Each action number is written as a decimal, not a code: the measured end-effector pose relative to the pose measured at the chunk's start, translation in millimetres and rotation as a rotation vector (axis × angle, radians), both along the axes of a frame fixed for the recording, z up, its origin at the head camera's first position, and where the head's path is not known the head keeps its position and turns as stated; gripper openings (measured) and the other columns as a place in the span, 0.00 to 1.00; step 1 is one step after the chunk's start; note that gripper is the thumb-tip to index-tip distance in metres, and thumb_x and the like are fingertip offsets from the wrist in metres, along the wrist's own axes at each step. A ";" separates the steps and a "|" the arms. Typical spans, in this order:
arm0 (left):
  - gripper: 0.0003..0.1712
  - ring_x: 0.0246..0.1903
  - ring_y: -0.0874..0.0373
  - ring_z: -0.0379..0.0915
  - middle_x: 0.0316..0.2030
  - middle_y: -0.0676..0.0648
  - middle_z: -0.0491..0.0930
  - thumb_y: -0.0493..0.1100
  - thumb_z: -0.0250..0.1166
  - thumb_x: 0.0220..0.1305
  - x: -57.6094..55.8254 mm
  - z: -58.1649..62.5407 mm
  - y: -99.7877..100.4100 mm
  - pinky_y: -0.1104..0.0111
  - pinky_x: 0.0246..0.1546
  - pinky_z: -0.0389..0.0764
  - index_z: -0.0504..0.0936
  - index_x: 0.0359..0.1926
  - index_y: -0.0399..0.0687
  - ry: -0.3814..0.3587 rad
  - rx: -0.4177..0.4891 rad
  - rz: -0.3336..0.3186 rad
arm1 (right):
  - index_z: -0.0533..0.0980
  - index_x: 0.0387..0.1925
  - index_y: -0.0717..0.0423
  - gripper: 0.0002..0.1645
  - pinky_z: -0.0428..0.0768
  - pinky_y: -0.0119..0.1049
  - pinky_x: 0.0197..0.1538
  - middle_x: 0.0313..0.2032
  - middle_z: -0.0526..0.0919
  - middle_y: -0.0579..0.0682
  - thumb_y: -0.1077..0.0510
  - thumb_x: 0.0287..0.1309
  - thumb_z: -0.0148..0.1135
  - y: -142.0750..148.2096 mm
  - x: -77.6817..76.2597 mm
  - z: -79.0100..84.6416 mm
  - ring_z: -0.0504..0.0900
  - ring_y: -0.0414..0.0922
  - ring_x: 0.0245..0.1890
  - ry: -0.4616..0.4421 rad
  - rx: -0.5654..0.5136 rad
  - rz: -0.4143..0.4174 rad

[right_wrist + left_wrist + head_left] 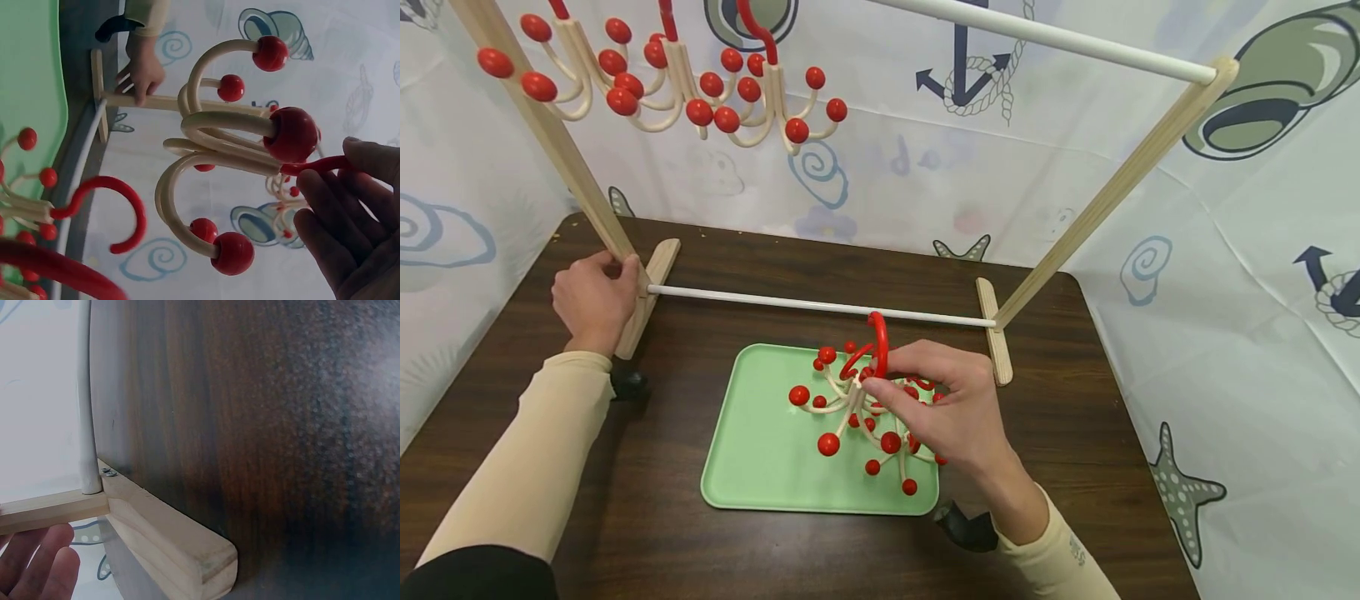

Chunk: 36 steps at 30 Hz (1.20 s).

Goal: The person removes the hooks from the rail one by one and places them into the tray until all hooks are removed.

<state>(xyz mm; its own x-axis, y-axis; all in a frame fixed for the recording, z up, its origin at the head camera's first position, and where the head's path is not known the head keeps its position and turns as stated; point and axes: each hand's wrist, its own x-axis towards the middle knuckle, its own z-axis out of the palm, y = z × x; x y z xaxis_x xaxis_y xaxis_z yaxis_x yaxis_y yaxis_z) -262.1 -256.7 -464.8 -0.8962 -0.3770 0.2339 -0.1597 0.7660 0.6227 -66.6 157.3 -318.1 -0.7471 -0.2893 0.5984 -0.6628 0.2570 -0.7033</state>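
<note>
My right hand (951, 400) pinches the red hook (881, 342) of a cream hanger (856, 400) with several curved arms tipped by red balls. It is held over the green tray (752, 492). In the right wrist view, the held hanger (234, 125) extends from the fingertips of the right hand (356, 231). Low on the left wooden post (580, 175) of a rack, my left hand (597, 300) grips the wood just above its foot. The left wrist view shows curled fingers (40, 559) against that post (50, 509); the thumb is hidden there.
More ball-tipped hangers (910, 462) lie at the tray's right side. Three similar hangers (767, 108) hang at upper left. The rack has a white top rod (1045, 33), a white lower rod (760, 298) and a right post (1105, 200). A patterned sheet (880, 192) stands behind the brown table (647, 517).
</note>
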 end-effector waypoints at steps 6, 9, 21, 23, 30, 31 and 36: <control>0.35 0.42 0.33 0.75 0.42 0.30 0.82 0.61 0.49 0.70 1.1 0.1 0.4 0.51 0.34 0.66 0.82 0.52 0.33 -0.011 0.003 -0.007 | 0.86 0.33 0.59 0.06 0.81 0.37 0.34 0.29 0.86 0.48 0.66 0.49 0.74 0.4 12.6 -23.8 0.83 0.42 0.31 -0.051 -0.022 -0.053; 0.34 0.42 0.33 0.75 0.42 0.31 0.82 0.61 0.49 0.70 0.8 0.3 0.6 0.51 0.34 0.65 0.82 0.52 0.33 -0.014 0.003 -0.008 | 0.86 0.34 0.60 0.07 0.81 0.37 0.36 0.31 0.87 0.49 0.65 0.50 0.74 -0.6 19.3 -34.3 0.84 0.43 0.32 -0.098 -0.026 -0.088; 0.34 0.44 0.32 0.74 0.44 0.30 0.82 0.61 0.49 0.70 0.3 -0.8 0.8 0.45 0.41 0.66 0.82 0.53 0.34 -0.016 0.009 -0.004 | 0.85 0.34 0.62 0.08 0.82 0.36 0.37 0.31 0.87 0.51 0.66 0.49 0.74 -20.5 43.3 -82.8 0.85 0.43 0.31 -0.132 -0.130 -0.220; 0.34 0.45 0.32 0.74 0.44 0.30 0.82 0.61 0.49 0.71 1.0 0.0 0.7 0.43 0.43 0.67 0.82 0.53 0.33 -0.015 0.015 -0.001 | 0.85 0.34 0.62 0.08 0.82 0.36 0.38 0.31 0.87 0.50 0.65 0.50 0.74 -24.9 46.5 -88.4 0.86 0.43 0.31 -0.116 -0.133 -0.239; 0.33 0.44 0.32 0.75 0.44 0.31 0.82 0.60 0.49 0.71 2.0 1.2 0.4 0.44 0.42 0.67 0.82 0.53 0.34 -0.015 0.003 0.009 | 0.86 0.34 0.61 0.10 0.81 0.32 0.39 0.31 0.87 0.49 0.65 0.46 0.77 -32.5 49.9 -101.3 0.86 0.43 0.32 -0.067 -0.089 -0.313; 0.33 0.44 0.32 0.75 0.44 0.30 0.82 0.60 0.49 0.71 2.0 0.8 0.1 0.43 0.43 0.68 0.82 0.52 0.34 -0.013 0.004 0.010 | 0.86 0.34 0.62 0.10 0.81 0.31 0.39 0.31 0.87 0.50 0.65 0.46 0.77 -33.1 50.4 -102.5 0.86 0.43 0.31 -0.065 -0.085 -0.322; 0.33 0.46 0.31 0.74 0.44 0.30 0.82 0.60 0.49 0.71 2.1 0.0 0.2 0.41 0.47 0.67 0.82 0.51 0.34 -0.007 0.013 -0.001 | 0.85 0.32 0.65 0.10 0.81 0.30 0.38 0.29 0.86 0.53 0.71 0.43 0.76 -34.3 52.0 -108.8 0.85 0.44 0.28 -0.055 -0.089 -0.363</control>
